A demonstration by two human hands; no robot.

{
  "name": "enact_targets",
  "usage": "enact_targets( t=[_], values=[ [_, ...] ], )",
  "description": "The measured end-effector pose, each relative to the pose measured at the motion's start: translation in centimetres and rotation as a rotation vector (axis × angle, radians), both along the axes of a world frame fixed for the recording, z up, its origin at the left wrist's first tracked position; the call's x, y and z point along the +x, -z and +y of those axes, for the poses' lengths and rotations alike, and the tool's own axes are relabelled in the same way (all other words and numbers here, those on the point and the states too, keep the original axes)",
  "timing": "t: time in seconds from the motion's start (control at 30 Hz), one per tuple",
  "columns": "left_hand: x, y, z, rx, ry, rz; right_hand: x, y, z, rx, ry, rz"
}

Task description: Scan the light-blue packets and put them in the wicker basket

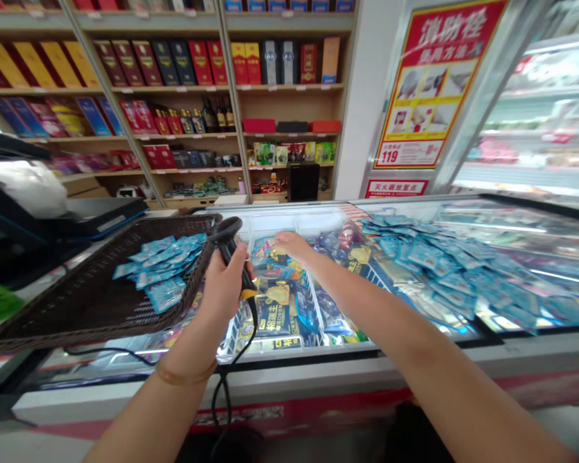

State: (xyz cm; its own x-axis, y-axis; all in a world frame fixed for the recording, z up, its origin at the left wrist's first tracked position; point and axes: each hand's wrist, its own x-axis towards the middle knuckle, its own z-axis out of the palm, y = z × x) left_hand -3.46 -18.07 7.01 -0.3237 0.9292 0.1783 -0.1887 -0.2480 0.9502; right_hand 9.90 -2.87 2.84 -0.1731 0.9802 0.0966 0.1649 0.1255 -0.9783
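My left hand (226, 280) is wrapped round the handle of a black handheld barcode scanner (228, 233), its head tilted up and its cable hanging over the freezer's front edge. To the right, my right hand (289, 244) reaches out over the chest freezer (318, 355), close to colourful packets (264, 247). Its fingertips are turned away and blurred, so whether they grip anything is hidden. A brown woven basket (91, 328) left of the scanner holds a heap of small light-blue packets (164, 263). More blue packets (434, 257) lie spread on the glass lid at the right.
Wire baskets (313, 299) inside the freezer hold bagged goods. A black device (9, 212) with a white plastic bag (26, 186) stands at the far left. Shelves of boxed goods (168, 63) line the back wall. The scanner's cable (222, 379) loops below my left wrist.
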Motion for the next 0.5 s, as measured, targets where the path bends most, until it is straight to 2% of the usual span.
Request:
enact_targets(
  t=[0.13,0.27,0.37,0.5],
  values=[
    [4.6,1.6,2.7,0.027,0.101,0.039,8.5,1.3,0.2,0.146,0.166,-0.313],
    [6.8,4.0,4.2,0.036,0.176,0.129,15.7,2.3,0.2,0.294,0.428,-0.624],
    [6.8,5.5,4.1,0.004,0.229,0.182,19.7,2.6,0.2,0.240,0.631,-0.791],
    [6.2,5.7,3.4,-0.032,0.220,0.123,23.8,2.4,0.1,0.088,0.866,-0.856]
  ],
)
